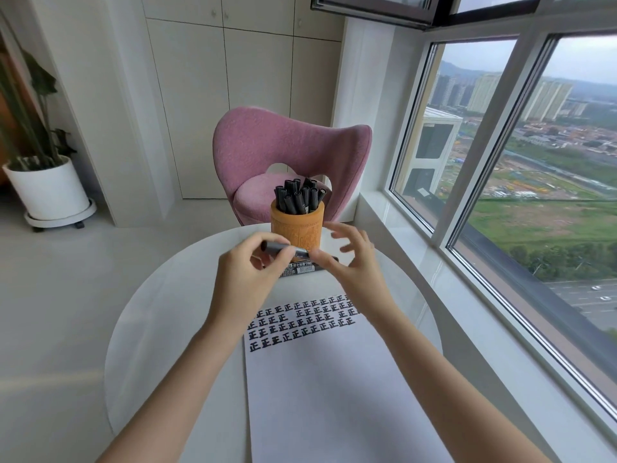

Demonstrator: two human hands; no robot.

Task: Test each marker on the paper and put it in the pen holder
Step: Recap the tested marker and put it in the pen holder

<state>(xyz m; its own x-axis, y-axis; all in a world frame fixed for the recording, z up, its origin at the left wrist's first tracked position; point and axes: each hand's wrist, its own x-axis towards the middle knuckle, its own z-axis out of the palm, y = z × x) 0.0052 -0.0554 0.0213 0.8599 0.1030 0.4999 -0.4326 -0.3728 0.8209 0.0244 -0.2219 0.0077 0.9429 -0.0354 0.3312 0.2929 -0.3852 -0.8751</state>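
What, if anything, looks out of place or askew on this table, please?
Nothing really stands out. The markers in the pen holder lean at different angles but sit inside it, the paper lies flat with tidy rows of test marks, and nothing looks spilled or damaged.
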